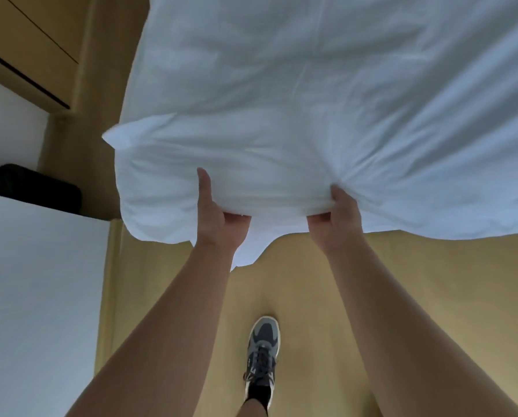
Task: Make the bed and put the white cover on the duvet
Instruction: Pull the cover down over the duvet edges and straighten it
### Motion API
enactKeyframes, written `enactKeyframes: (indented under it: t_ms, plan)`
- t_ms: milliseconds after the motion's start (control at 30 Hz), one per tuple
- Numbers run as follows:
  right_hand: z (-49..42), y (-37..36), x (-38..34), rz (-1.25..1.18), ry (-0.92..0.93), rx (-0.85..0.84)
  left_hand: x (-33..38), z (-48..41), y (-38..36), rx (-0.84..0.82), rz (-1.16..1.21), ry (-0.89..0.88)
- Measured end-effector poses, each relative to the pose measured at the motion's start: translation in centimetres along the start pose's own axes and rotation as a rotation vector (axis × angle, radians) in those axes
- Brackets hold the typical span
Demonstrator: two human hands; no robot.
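- Head view: the white duvet (311,100) fills the upper half of the frame, and its near edge is held up above the tan floor (432,296).
- The left hand (212,218) is clamped on the duvet's near edge; the thumb is laid upward over the top of the cloth and the fingers are curled beneath it.
- The right hand (336,218) is clamped on the same edge, near the left hand; the cloth is bunched into radiating creases where it is gripped.
- A puffed corner (113,136) of the duvet is seen to the left of the left hand, and a flap of cloth hangs down between the two wrists.
- Both bare forearms are stretched forward from the bottom of the frame.
- A grey laced shoe (262,350) is planted on the floor between the forearms.
- A white surface (35,296) is seen at the left, with a dark object (32,185) beyond it; wooden panels (26,40) occupy the upper left corner.
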State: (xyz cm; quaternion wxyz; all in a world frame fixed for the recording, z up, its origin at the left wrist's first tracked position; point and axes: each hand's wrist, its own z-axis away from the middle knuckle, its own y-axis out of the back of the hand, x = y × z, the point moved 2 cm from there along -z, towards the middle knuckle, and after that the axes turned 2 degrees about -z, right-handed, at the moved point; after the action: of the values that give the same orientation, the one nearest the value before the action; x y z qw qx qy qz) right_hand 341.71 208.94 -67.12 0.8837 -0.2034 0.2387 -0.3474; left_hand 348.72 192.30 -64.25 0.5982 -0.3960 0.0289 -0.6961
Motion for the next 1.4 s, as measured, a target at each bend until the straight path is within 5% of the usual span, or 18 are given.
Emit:
enactKeyframes:
  t_ms: [133,267,533,667,733,933,1100,1200,1267,1333,1367,1400]
  plan:
    - [1.4,1.1,0.8,0.048,0.083,0.075,2.3,-4.0,-0.8,0.105,-0.055,0.1]
    - [1.1,-0.4,-1.2,-0.057,0.098,0.004,1.4,-4.3,0.7,0.305,0.003,0.015]
    - [-0.1,2.0,-1.1,0.056,0.156,0.143,2.5,-0.3,4.3,0.173,0.086,0.001]
    - [-0.2,-1.6,-0.8,0.04,0.048,-0.15,2.7,-0.7,4.1,0.141,0.053,0.013]
    - [0.0,-4.0,0.2,0.11,0.027,-0.162,2.3,0.6,5.1,0.094,0.023,0.0]
    - [-1.7,-4.6,0.1,0.251,0.122,0.107,4.4,-0.9,5.7,0.027,0.114,-0.016]
    - [-1.3,-2.6,2.3,0.242,0.069,0.159,5.1,-1.6,8.2,0.187,0.1,0.043]
    - [0.5,-2.6,2.5,0.63,0.302,0.664,5.2,-1.1,9.3,0.344,-0.035,0.071]
    - [2.2,-4.2,1.0,0.987,0.807,0.883,4.8,-0.4,9.3,0.601,-0.193,0.081]
    - [2.0,-7.3,-0.9,1.481,1.206,0.602,4.3,1.4,7.4,0.852,-0.585,-0.161]
    - [1.2,-8.6,-1.8,1.808,1.237,0.433,4.0,2.4,5.8,0.815,-0.83,-0.439]
    - [0.2,-9.5,-3.0,2.063,1.168,0.319,3.4,3.2,3.6,0.609,-1.05,-0.753]
